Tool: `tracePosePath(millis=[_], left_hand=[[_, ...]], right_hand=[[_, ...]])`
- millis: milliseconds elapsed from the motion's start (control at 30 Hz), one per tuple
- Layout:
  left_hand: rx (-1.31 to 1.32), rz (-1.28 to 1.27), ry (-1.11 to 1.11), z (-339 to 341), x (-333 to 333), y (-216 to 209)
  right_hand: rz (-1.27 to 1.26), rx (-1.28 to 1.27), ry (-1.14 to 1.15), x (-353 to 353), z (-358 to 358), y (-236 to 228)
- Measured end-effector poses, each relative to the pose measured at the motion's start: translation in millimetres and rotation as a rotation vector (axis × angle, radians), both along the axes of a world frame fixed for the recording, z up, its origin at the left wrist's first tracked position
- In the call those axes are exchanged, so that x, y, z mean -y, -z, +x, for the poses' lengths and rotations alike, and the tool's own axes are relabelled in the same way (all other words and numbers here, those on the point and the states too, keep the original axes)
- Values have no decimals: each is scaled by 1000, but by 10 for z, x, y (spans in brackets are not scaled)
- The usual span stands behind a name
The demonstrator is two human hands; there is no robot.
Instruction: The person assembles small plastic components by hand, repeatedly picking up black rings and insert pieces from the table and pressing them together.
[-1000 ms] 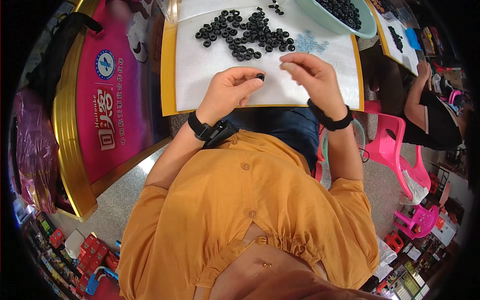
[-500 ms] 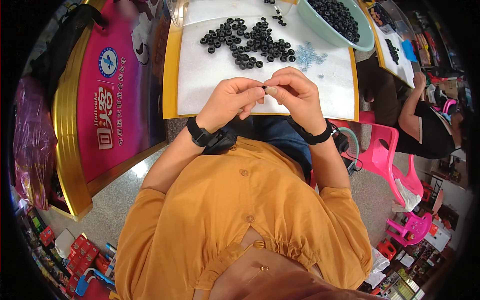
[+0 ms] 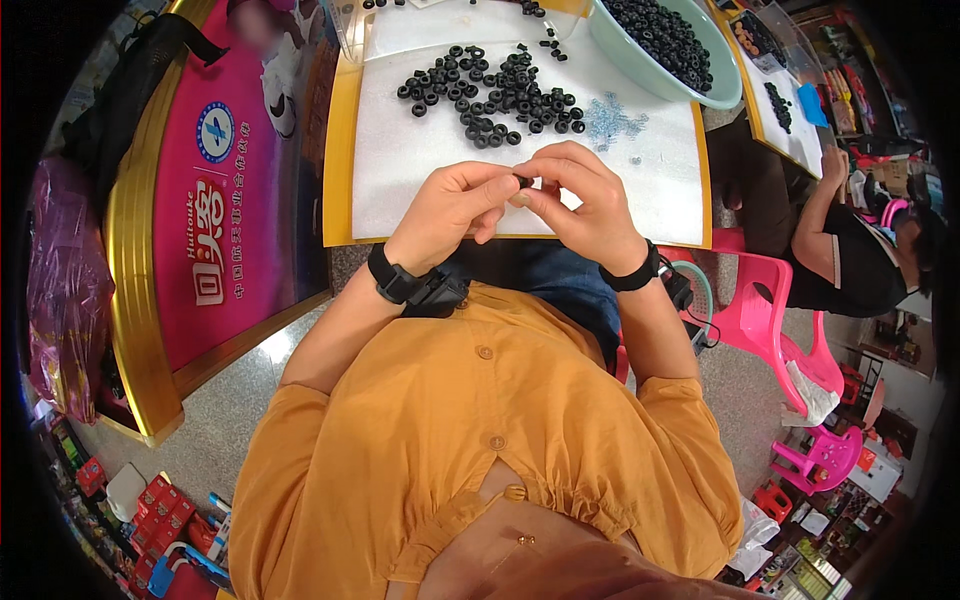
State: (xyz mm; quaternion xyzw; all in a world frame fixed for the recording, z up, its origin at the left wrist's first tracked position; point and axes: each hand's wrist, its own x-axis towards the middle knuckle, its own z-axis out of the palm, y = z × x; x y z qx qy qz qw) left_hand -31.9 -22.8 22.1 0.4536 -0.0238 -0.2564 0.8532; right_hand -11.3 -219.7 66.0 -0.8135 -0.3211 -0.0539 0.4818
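My left hand (image 3: 452,208) and my right hand (image 3: 582,205) meet over the near edge of the white work surface (image 3: 420,165). Between their fingertips is a small black ring-shaped part (image 3: 523,182), mostly covered by the fingers. The left thumb and forefinger pinch it, while the right thumb and fingers close on it from the other side. Just beyond the hands lies a loose pile of black ring-shaped parts (image 3: 500,95). To its right is a scatter of tiny clear bluish pieces (image 3: 612,122).
A pale green basin (image 3: 725,88) full of black parts stands at the far right. A clear plastic tray (image 3: 350,30) sits at the far left. Left is a pink cabinet (image 3: 230,190) with gold trim; right, a pink chair (image 3: 755,310) and another person (image 3: 850,245) at a second table.
Both hands have shifted slightly left in the picture. The right fingertips have spread a little around the black part, which shows more now. The view has tilted slightly.
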Motion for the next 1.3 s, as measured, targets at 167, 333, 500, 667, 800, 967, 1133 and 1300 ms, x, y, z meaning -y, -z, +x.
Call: tracePosePath(millis=[167, 333, 500, 667, 800, 967, 1133, 1300], left_hand=[[16, 5, -27, 48, -55, 30], [84, 111, -95, 83, -116, 24], [89, 137, -115, 128, -120, 53], [93, 175, -120, 148, -150, 57], [102, 171, -125, 172, -146, 74], [123, 190, -165, 180, -150, 59], [167, 201, -239, 151, -160, 29], [190, 243, -280, 80, -132, -10]], right_hand=[[-61, -41, -91, 30, 196, -59], [-212, -44, 91, 123, 889, -1], [-486, 136, 195, 115, 1718, 168], [-679, 117, 231, -138, 2129, 305], [-791, -36, 261, -183, 2319, 396], [-639, -256, 291, -96, 2233, 314], [-45, -451, 108, -47, 1523, 39], [310, -670, 14, -82, 528, -37]])
